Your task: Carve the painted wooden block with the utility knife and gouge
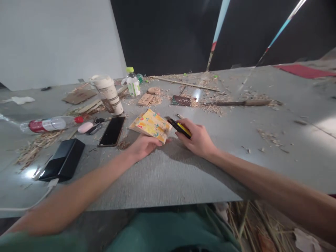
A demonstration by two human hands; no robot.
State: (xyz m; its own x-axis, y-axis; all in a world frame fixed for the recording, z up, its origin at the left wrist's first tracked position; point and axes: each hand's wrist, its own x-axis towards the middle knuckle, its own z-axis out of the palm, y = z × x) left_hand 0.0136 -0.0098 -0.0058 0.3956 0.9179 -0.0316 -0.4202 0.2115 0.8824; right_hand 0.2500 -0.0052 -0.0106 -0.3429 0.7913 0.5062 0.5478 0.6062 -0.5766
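Observation:
My left hand (147,145) grips the near edge of a small yellow patterned notebook (153,125), tilted above the grey table (157,185). A lighter layer shows beneath its cover at the left. Just to the right, my right hand (198,138) is closed around a black and yellow utility knife (183,128), its tip pointing up and left toward the notebook's right edge. A small gap separates tip and notebook. Behind the knife a thin metallic piece (179,116) shows; I cannot tell what it is.
Left of the notebook lie a smartphone (112,131), a black power bank (64,159) with a white cable and a fallen plastic bottle (52,124). A paper cup (109,95) and a green-capped bottle (133,83) stand behind. Wood shavings (215,109) surround a stick (241,103) and a carved wooden block (145,99).

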